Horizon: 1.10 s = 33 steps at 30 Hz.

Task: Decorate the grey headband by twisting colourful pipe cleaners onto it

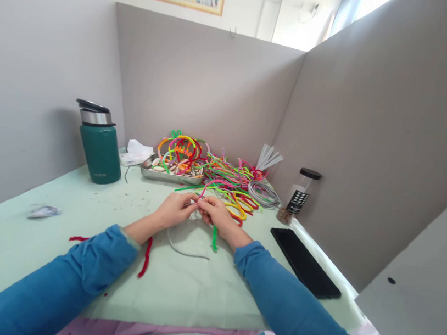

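Note:
My left hand (176, 209) and my right hand (217, 214) meet at the fingertips over the middle of the table, both closed in a pinch. A pink pipe cleaner (205, 188) rises from between the fingers. What else the fingertips hold is too small to make out. From below my left hand a thin grey wire (184, 252) curves over the tablecloth; whether it is held is hidden. Under my right hand a green pipe cleaner (214, 239) pokes out. A red pipe cleaner piece (145, 259) lies by my left wrist.
Behind my hands are a metal tray (172, 178) with colourful bent hoops, a heap of pipe cleaners (227, 171) and a coil of grey wire (263, 194). A green bottle (100, 153) stands left; a clear jar (297, 197) and a black phone (305, 263) are right. Grey partitions (203, 76) enclose the table.

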Each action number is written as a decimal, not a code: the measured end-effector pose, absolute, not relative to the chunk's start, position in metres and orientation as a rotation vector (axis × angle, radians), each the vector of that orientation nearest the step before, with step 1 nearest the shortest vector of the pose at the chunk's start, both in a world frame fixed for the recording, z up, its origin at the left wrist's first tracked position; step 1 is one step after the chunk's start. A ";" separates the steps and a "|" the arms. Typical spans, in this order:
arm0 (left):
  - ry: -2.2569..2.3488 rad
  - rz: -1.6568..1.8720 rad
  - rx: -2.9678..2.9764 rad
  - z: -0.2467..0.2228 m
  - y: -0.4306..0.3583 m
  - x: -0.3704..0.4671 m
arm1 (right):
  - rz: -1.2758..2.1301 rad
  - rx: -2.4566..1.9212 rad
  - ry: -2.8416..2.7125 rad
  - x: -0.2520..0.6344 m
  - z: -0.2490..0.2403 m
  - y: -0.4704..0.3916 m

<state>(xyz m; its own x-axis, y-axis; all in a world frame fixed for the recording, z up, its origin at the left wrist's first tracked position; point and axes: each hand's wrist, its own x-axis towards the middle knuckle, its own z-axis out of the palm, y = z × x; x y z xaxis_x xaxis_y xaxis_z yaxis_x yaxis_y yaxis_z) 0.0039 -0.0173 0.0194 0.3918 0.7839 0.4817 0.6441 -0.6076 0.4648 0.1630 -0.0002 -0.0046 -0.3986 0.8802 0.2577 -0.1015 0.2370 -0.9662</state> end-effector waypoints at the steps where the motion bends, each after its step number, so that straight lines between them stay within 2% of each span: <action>1: 1.273 1.013 2.448 0.019 -0.017 0.004 | 1.323 -0.753 -1.580 0.163 -0.005 0.000; 33: 1.307 0.889 2.530 0.016 -0.014 0.002 | 1.242 -0.819 -1.630 0.161 -0.007 0.000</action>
